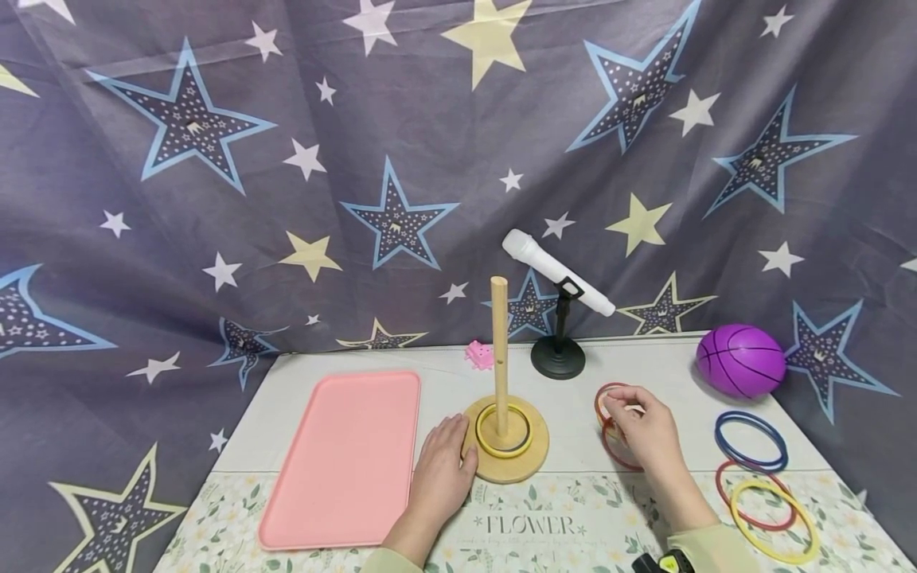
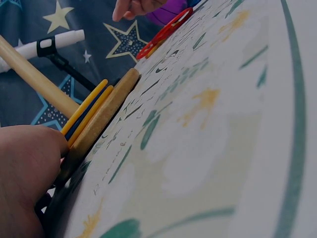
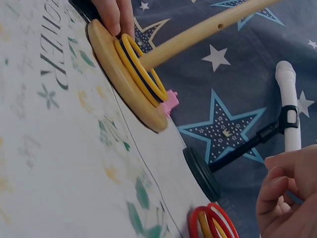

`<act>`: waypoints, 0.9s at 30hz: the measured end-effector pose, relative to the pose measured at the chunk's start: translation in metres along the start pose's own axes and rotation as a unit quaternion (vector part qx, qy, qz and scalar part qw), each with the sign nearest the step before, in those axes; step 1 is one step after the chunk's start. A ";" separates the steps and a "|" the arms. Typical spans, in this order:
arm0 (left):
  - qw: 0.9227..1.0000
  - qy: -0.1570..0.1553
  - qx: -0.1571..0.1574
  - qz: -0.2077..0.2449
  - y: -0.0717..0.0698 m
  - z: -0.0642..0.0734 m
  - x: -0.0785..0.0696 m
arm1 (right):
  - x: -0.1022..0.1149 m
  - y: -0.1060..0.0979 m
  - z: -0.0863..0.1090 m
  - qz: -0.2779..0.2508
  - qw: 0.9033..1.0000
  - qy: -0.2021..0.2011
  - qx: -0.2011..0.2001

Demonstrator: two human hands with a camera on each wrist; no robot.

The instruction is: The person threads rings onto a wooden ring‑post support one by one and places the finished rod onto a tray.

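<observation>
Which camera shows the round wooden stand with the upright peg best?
Head view: the wooden stand shows its peg uncut and most of its base. Both wrist views crop the peg's top; in the left, the left hand hides some of the base.

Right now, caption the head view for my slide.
Left hand beside wooden peg stand, right hand above red rings.

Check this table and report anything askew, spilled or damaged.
Nothing stands out. The wooden post stands upright with rings lying around it, and the white microphone slants but is held by its black stand.
</observation>
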State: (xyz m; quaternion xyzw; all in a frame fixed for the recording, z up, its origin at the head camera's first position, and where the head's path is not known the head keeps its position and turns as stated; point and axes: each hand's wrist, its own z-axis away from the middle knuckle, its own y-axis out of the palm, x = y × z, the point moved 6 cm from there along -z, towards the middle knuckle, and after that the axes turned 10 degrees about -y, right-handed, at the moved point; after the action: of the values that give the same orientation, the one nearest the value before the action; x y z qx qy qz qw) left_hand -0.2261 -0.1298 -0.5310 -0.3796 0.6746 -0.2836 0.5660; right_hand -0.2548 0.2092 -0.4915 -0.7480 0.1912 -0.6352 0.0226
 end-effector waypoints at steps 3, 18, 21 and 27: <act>1.000 -0.003 0.004 0.000 0.000 0.000 0.001 | -0.003 -0.007 0.000 0.000 1.000 0.003 -0.006; 1.000 -0.014 0.006 -0.002 0.001 -0.001 0.001 | -0.026 -0.040 -0.004 0.018 0.999 0.034 -0.015; 1.000 -0.013 0.004 -0.002 0.001 -0.001 0.001 | -0.033 -0.045 -0.004 0.033 0.998 0.043 -0.012; 1.000 -0.012 0.004 -0.004 0.002 -0.001 0.001 | -0.045 -0.050 -0.005 0.066 0.997 0.047 -0.010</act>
State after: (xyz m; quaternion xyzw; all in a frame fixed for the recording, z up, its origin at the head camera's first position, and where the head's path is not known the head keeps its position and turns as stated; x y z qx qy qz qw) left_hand -0.2275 -0.1298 -0.5327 -0.3835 0.6650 -0.2841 0.5744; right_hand -0.2525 0.2711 -0.5188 -0.7030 0.2471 -0.6652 0.0478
